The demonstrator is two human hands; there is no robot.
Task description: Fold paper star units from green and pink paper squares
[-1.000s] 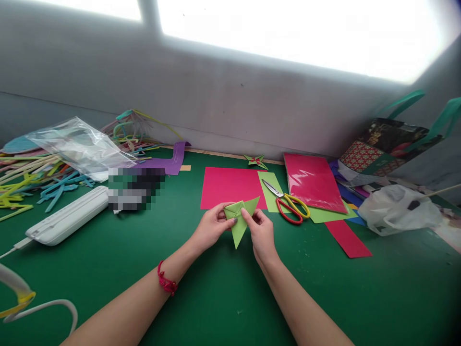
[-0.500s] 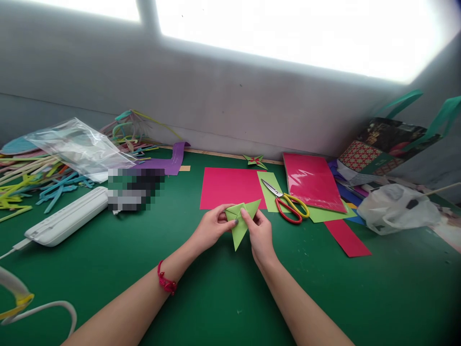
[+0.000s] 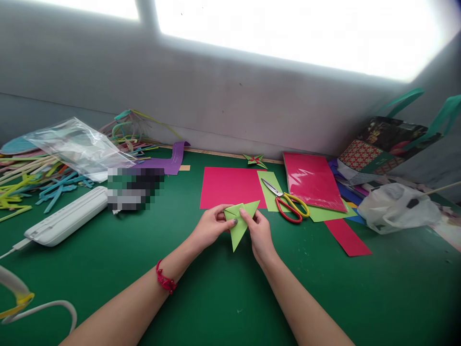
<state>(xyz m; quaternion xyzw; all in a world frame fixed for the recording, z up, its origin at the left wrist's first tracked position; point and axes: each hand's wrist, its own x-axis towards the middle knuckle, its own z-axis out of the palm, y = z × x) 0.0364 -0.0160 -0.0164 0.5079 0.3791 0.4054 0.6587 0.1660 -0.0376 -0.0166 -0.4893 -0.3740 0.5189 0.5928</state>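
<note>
The folded green paper (image 3: 239, 222) sits at the centre of the frame, held just above the desk (image 3: 201, 298). The left hand (image 3: 211, 228) pinches its upper left corner and the right hand (image 3: 260, 233) pinches the middle, fingers (image 3: 245, 215) closed on the paper. The layers under the thumbs are hard to see, probably several thick. An uneven press could skew the crease or tear the point. The scissors (image 3: 288, 204) lie near, right of centre, on a green sheet beside the pink sheet (image 3: 225, 187).
</note>
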